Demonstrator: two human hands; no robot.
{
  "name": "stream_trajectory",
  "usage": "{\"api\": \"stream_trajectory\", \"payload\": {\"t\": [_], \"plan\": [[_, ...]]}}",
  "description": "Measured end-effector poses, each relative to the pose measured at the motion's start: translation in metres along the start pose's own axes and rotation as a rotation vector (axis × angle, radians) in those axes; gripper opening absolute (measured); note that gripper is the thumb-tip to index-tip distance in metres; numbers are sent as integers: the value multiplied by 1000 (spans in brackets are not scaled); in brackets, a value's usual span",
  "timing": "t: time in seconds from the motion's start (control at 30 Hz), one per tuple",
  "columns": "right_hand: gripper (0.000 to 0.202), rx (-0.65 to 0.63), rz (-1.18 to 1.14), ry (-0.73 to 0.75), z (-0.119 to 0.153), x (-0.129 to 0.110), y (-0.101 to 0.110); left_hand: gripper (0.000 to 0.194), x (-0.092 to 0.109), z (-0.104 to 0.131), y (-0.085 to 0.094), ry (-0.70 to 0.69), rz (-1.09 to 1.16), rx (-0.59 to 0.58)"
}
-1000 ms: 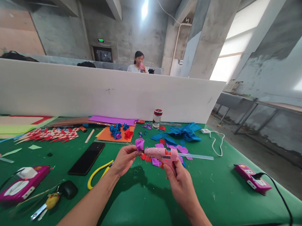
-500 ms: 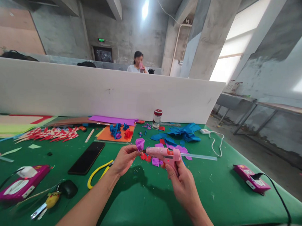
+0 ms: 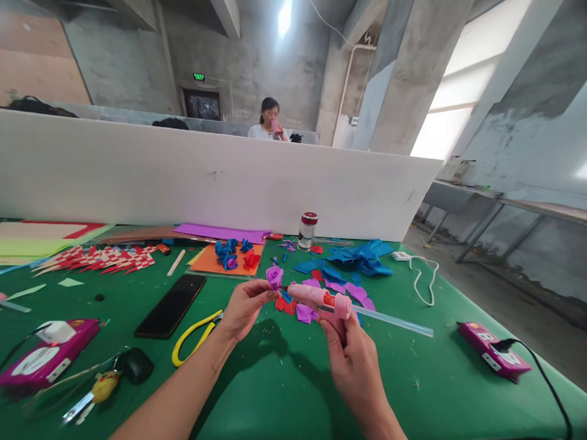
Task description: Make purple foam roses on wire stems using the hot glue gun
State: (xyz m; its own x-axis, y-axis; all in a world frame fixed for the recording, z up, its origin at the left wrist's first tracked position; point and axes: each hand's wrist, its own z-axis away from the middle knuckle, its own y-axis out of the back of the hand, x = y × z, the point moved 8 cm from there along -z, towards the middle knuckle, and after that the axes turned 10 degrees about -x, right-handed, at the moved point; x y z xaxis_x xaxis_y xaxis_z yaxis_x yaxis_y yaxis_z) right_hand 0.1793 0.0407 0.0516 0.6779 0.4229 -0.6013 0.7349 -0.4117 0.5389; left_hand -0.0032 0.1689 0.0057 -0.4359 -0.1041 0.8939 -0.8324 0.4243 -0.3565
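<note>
Pinching purple paper flower (image 3: 274,277) by its base in left hand (image 3: 243,308), above table's (image 3: 437,369) middle | gripping pink glue gun (image 3: 314,297) by handle in right hand (image 3: 353,353), right of flower | judging flower light, soft, crushable: best held low, off petals

The left hand (image 3: 243,308) is in a pinch, near the centre of the frame. The right hand (image 3: 353,355), lower and to the right, is curled in a grip. Left forearm (image 3: 179,387) and right forearm (image 3: 390,428) slant inward from the bottom edge.
</note>
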Motion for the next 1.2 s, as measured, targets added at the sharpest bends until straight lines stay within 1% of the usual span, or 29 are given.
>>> {"api": "stream_trajectory", "payload": {"t": [0.27,0.5,0.63,0.9,0.97,1.07,1.13,1.2], "plan": [[27,31,64,62,2,-3,1,23,1,0,-1,6,-22,15],[29,35,53,44,2,-4,2,23,3,1,-2,6,-26,18],[29,6,44,28,2,-1,1,23,2,0,-1,8,-21,14],[31,-1,-40,-11,0,2,-1,21,1,0,0,9,-6,5],[34,-21,-93,-43,0,7,-3,21,0,-1,0,7,-5,-1],[38,-49,-233,-150,0,22,-4,21,-1,-1,1,7,4,-5],[41,-67,-396,-230,0,31,-5,20,-1,-1,1,8,13,-4],[41,-119,-600,-310,0,37,-8,21,-1,-1,1,9,20,-3]]}}
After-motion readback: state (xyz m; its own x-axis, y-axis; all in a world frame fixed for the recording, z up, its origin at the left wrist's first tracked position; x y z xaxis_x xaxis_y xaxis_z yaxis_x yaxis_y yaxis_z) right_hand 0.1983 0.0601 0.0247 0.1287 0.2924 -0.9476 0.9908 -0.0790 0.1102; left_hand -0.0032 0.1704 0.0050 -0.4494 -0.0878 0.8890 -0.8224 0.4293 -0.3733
